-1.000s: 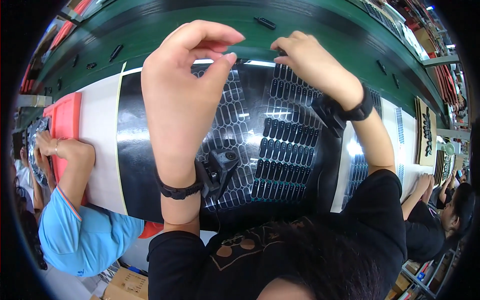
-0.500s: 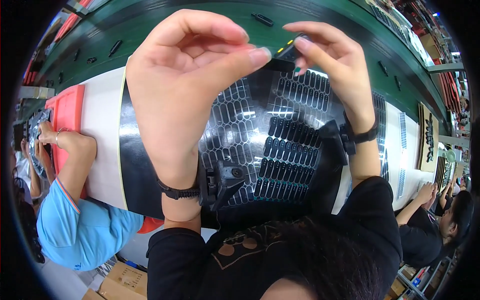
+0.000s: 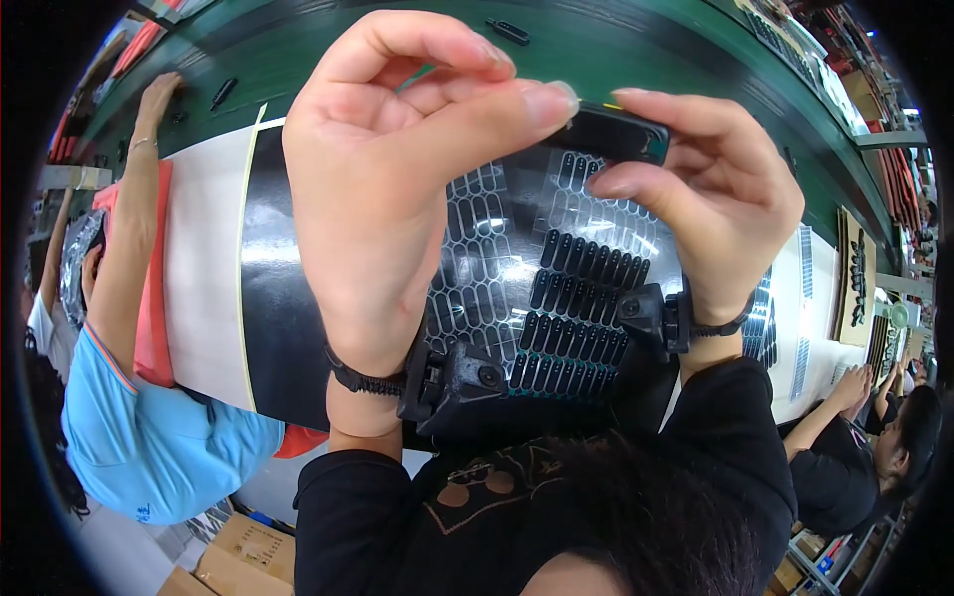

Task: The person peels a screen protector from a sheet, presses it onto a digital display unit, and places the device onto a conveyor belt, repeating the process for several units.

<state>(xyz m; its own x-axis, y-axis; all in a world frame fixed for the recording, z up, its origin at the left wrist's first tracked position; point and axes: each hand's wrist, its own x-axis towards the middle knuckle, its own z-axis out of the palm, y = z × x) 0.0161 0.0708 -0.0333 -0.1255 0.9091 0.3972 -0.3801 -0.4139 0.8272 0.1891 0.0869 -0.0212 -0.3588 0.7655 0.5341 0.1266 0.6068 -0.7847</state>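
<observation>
In the head view, a black device (image 3: 621,134) is held between the two hands at the upper centre of the frame, its long side lying roughly across the picture and its right end a little lower. It is lifted well off the bench, probably to bring its top edge, where a touch of yellow shows, into easy sight and reach of both hands.

Below it, in the centre, a clear sheet (image 3: 472,263) marked with oval outlines lies beside a second sheet (image 3: 581,298) carrying rows of black oval pieces. Both rest on a black mat (image 3: 273,288), seemingly laid out so that either hand can pick from them. Further devices lie apart on the green belt (image 3: 298,65) across the top, one loose device (image 3: 508,31) near the upper middle; the belt looks placed to be within arm's reach.

The left hand (image 3: 373,164) is half curled: its thumb lies over the device's left end, apparently pinching it against fingers hidden behind, while the forefinger tip stands apart. The right hand (image 3: 735,174) makes a wide C around the right end, forefinger by the top edge, thumb below; whether it grips firmly I cannot tell.
</observation>
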